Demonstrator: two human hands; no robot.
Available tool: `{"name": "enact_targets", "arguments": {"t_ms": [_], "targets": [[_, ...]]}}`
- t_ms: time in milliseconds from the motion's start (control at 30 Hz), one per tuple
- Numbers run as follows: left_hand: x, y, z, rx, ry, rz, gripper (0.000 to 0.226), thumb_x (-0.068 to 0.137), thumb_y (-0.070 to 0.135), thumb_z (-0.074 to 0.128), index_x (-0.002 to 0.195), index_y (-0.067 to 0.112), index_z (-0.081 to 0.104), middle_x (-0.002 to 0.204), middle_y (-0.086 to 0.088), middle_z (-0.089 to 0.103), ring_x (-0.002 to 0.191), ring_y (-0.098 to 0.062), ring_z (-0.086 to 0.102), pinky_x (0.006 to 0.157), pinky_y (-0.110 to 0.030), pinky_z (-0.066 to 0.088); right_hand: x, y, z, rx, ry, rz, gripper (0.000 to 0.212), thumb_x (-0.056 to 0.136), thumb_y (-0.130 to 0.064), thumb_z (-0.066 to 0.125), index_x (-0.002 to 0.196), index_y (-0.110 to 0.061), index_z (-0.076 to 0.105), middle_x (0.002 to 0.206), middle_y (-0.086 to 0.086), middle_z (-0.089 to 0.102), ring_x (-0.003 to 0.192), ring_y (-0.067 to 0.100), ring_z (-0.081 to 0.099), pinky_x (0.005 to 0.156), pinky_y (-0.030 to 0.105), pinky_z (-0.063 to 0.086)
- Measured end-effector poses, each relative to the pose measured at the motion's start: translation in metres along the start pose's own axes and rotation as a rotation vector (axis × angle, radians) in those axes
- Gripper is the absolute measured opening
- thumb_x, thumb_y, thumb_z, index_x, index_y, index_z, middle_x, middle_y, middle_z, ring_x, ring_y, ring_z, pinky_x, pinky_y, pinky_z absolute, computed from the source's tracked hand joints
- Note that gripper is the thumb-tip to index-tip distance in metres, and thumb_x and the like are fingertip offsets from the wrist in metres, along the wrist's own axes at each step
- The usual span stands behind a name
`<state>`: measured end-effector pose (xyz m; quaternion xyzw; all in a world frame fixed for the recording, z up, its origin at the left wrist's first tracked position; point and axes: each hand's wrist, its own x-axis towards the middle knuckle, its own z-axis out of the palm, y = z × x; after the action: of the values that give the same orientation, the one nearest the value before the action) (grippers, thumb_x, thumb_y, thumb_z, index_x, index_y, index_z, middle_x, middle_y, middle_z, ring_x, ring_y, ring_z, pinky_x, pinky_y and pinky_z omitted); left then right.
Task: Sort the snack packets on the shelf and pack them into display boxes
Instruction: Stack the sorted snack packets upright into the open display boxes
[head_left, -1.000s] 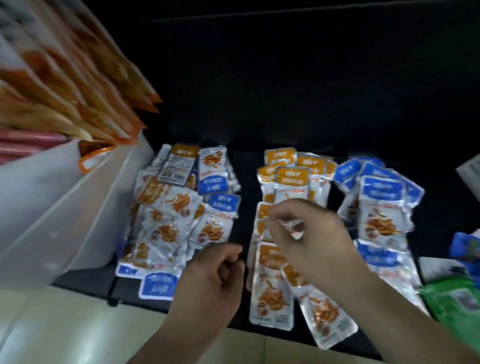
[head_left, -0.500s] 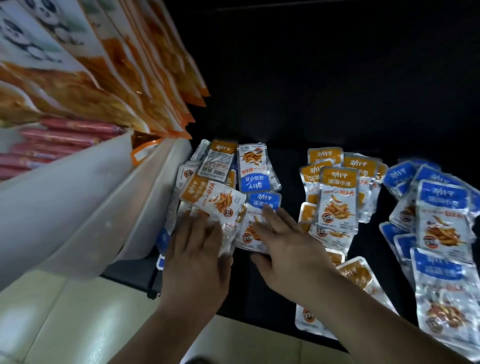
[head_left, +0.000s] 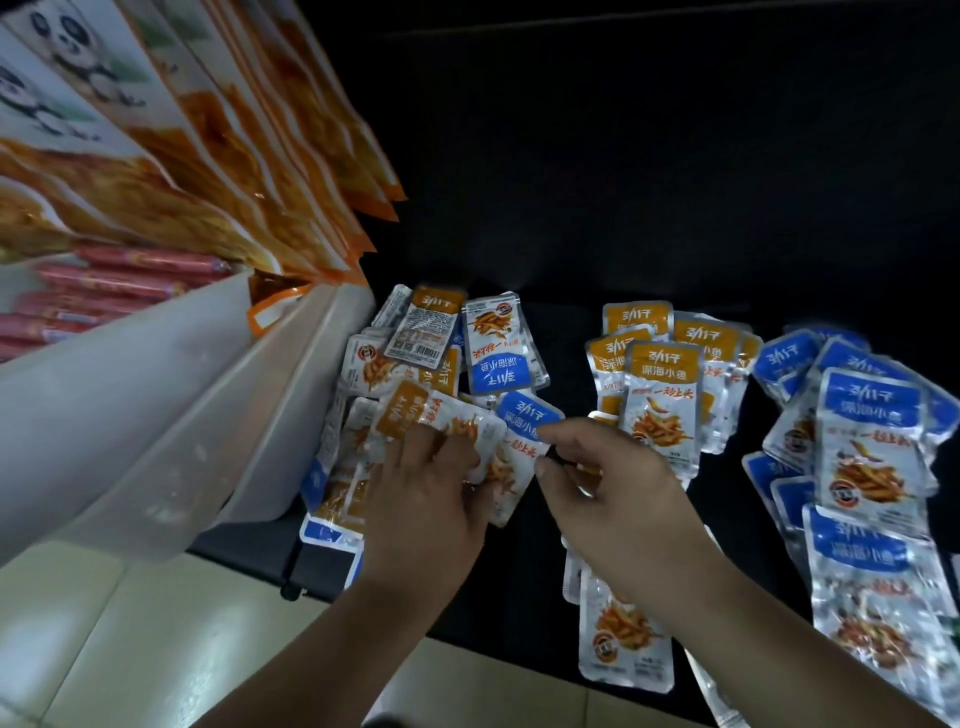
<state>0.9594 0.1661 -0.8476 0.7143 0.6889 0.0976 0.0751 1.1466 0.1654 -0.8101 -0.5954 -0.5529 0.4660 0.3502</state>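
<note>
Small fish-snack packets lie on a black shelf (head_left: 571, 332) in three groups: a mixed pile (head_left: 488, 343) on the left, orange-topped packets (head_left: 662, 384) in the middle, blue-topped packets (head_left: 867, 421) on the right. My left hand (head_left: 426, 509) is over the mixed pile, its fingers curled on an orange-topped packet (head_left: 402, 413). My right hand (head_left: 613, 493) pinches the edge of a blue-topped packet (head_left: 522, 415) from the same pile between thumb and forefinger. More packets lie hidden under both hands.
A white plastic display box (head_left: 171, 415) stands against the left of the mixed pile. Large orange snack bags (head_left: 218, 156) lean over it, with red sausages (head_left: 109, 291) behind. The shelf's front edge runs under my wrists, with pale floor tiles (head_left: 156, 634) below.
Both hands have shifted from the orange pile to the mixed pile on the left. The left hand's flat fingers have curled on an orange-topped packet, and the right hand has pinched a blue-topped one.
</note>
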Motion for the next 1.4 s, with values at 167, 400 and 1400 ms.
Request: {"name": "enact_targets", "arguments": {"t_ms": [167, 400, 1400], "targets": [[-0.013, -0.001, -0.001, -0.086, 0.033, -0.083, 0.050, 0.081, 0.026, 0.081, 0.126, 0.019, 0.062, 0.126, -0.006, 0.062, 0.111, -0.031, 0.064, 0.085, -0.039, 0.053, -0.001, -0.006, -0.004, 0.113, -0.004, 0.152, 0.015, 0.096, -0.022, 0.070, 0.109, -0.028, 0.073, 0.100, -0.012, 0.073, 0.083, -0.006, 0.066, 0.062, 0.009, 0.049], [-0.005, -0.003, -0.010, 0.093, 0.029, 0.014, 0.085, 0.081, 0.077, 0.056, 0.143, 0.019, 0.055, 0.158, -0.012, 0.045, 0.145, -0.037, 0.040, 0.115, -0.056, 0.037, 0.007, 0.001, 0.006, -0.615, -0.012, -0.175, 0.049, 0.090, -0.031, 0.074, 0.136, -0.020, 0.062, 0.141, 0.004, 0.061, 0.141, 0.022, 0.050, 0.107, 0.037, 0.049], [-0.014, 0.093, -0.062, -1.080, 0.075, -0.239, 0.012, 0.086, 0.013, 0.080, 0.084, 0.024, 0.084, 0.102, 0.018, 0.078, 0.099, 0.003, 0.071, 0.078, -0.006, 0.051, 0.005, -0.020, -0.133, -0.113, 0.419, 0.061, 0.015, 0.089, -0.020, 0.078, 0.102, -0.026, 0.071, 0.059, -0.005, 0.066, 0.051, 0.011, 0.060, 0.043, 0.015, 0.039]]}}
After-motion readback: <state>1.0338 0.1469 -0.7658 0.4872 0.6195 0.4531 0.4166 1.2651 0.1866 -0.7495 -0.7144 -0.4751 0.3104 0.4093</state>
